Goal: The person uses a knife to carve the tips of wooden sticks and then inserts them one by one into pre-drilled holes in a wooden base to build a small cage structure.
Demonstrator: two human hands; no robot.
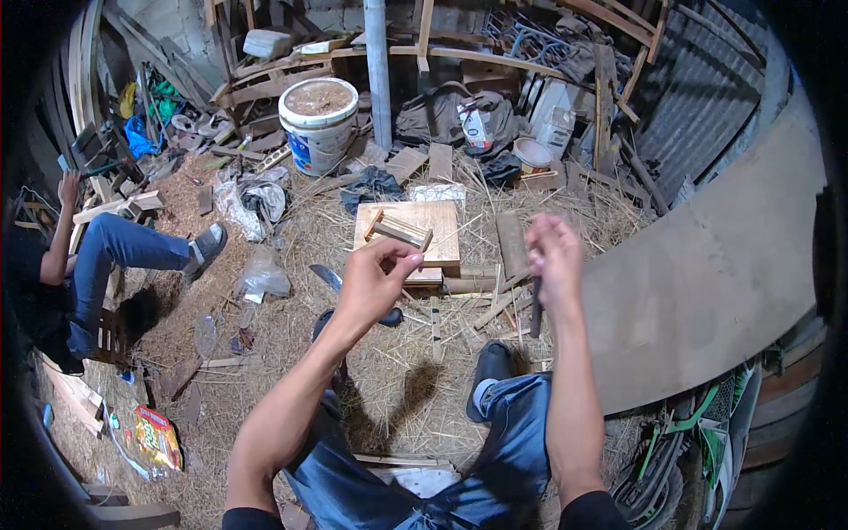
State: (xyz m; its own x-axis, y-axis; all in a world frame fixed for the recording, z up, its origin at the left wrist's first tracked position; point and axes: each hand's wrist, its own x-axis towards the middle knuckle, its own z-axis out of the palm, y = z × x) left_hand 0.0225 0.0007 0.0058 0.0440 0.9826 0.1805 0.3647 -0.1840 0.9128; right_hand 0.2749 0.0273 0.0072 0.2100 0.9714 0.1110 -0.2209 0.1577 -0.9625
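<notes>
My left hand is closed, thumb and forefinger pinching the near end of a small wooden frame made of thin sticks between two end pieces. The frame is over a pale, square wooden block on the ground in front of me. My right hand, raised off to the right of the block and blurred, is closed around a dark, narrow tool that points downward. Its kind cannot be made out. A knife blade shows on the ground left of my left wrist.
Straw and shavings cover the floor. Behind the block stands a white bucket beside a grey post. A large curved board fills the right side, with a bicycle below it. Another person sits at the left.
</notes>
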